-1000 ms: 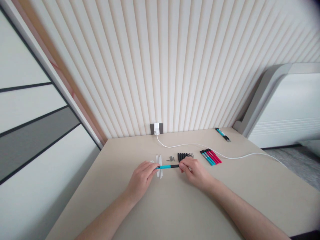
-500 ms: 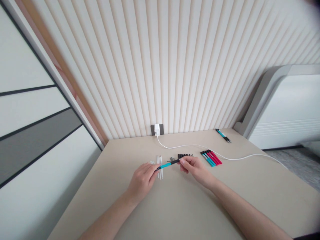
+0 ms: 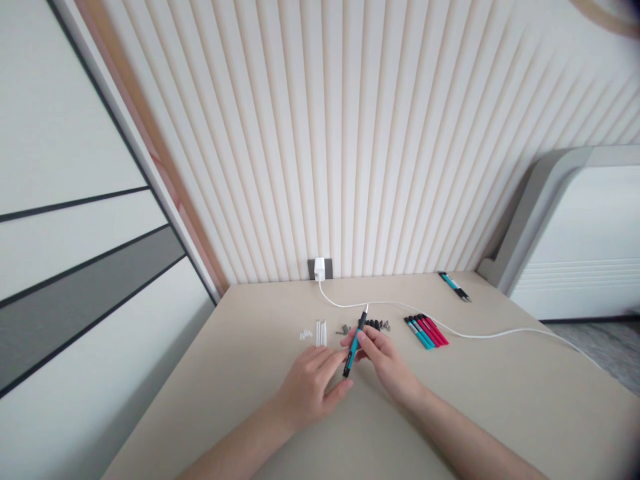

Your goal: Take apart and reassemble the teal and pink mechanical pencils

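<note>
- Tubes: white, side by side on the table, beyond the left hand.
- Left hand: grip half open, fingertips and thumb at the pen's lower end; whether they pinch it cannot be told.
- Pen: teal with black ends, held steeply tilted above the table between both hands, tip pointing up and away.
- Right hand: grip closed on the pen's middle, thumb and fingers around the barrel.
- Black parts: a small cluster just beyond the right hand.
- Pen row: teal and red, touching, well right of the hands.
- Cable: white, passing behind the pen row.
</note>
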### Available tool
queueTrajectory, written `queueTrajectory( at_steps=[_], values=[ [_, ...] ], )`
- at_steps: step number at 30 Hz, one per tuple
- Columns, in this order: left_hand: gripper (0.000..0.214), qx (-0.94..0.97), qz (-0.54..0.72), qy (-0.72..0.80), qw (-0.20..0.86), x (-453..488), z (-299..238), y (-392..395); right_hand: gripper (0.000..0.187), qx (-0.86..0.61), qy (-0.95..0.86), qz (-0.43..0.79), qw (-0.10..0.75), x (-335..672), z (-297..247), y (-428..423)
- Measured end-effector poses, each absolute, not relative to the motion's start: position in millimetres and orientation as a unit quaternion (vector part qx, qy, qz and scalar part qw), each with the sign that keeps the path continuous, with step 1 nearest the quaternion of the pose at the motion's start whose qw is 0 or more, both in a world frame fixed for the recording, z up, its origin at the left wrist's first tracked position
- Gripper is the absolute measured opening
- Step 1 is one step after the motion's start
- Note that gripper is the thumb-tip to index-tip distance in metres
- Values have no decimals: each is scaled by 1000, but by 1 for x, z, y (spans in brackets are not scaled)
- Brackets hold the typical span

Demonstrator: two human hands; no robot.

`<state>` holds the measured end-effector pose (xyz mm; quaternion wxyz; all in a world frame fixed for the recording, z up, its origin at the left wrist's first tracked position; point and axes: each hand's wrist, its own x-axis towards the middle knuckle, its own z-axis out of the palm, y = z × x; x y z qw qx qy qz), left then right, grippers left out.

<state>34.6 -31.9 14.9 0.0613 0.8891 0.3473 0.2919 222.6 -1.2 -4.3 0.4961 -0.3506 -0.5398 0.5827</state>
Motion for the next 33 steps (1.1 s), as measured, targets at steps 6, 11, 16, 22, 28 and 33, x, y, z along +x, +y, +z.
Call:
queueTrajectory(
  at_steps=[6, 11, 16, 22, 28, 33],
  values=[
    [25, 806, 362, 431, 186, 55, 19, -17, 50, -377, -557, 551, 494, 229, -6, 3],
    [29, 761, 412, 464, 188, 53, 12, -12, 41, -394, -572, 543, 472, 225, -10, -3],
    [26, 843, 349, 402, 79, 37, 3, -20, 40, -378, -560, 550, 491, 230, -3, -6],
    [26, 859, 324, 392, 67, 41, -2, -22, 44, -364, -556, 542, 514, 238, 3, -13],
    [29, 865, 316, 385, 59, 45, -2, -24, 60, -342, -563, 554, 509, 236, 0, -13],
    [28, 868, 308, 386, 59, 45, -2, -24, 61, -351, -534, 597, 485, 225, 1, -13]
  ],
)
